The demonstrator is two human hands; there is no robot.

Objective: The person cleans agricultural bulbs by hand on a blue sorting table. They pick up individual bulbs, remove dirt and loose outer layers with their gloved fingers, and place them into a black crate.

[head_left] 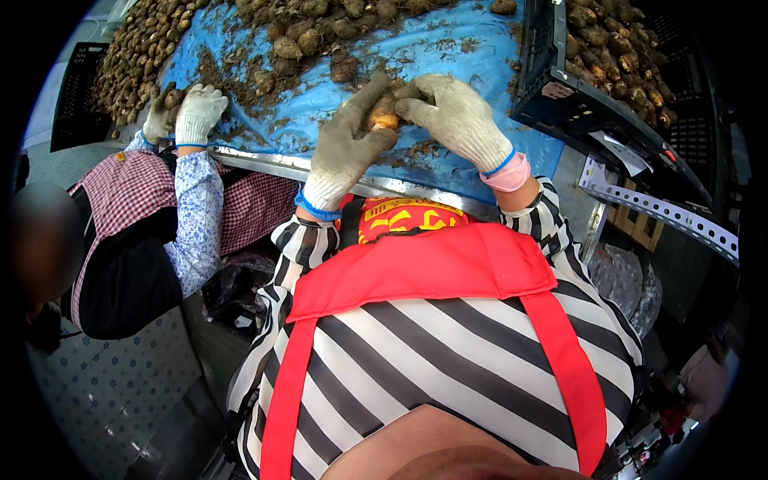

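A small brown taro corm (383,117), with an orange-toned bare end, is held between my two gloved hands over the blue-covered table. My left hand (350,140), in a soiled grey-white knit glove, wraps its fingers and thumb around the corm's left side. From the right, my right hand (453,114) pinches at the corm's upper end with curled fingers; its fingertips are partly hidden. Just beyond my hands, a dirt-covered corm (344,67) lies on the blue sheet (436,60), with a heap of soil-caked corms (308,32) behind it.
At the right, a black crate (538,100) full of corms (612,48) stands by the table. A co-worker's gloved hands (186,112) handle a corm at the left, near another corm pile (140,60). The metal table edge (268,162) runs before me; a perforated metal bar (656,210) juts out right.
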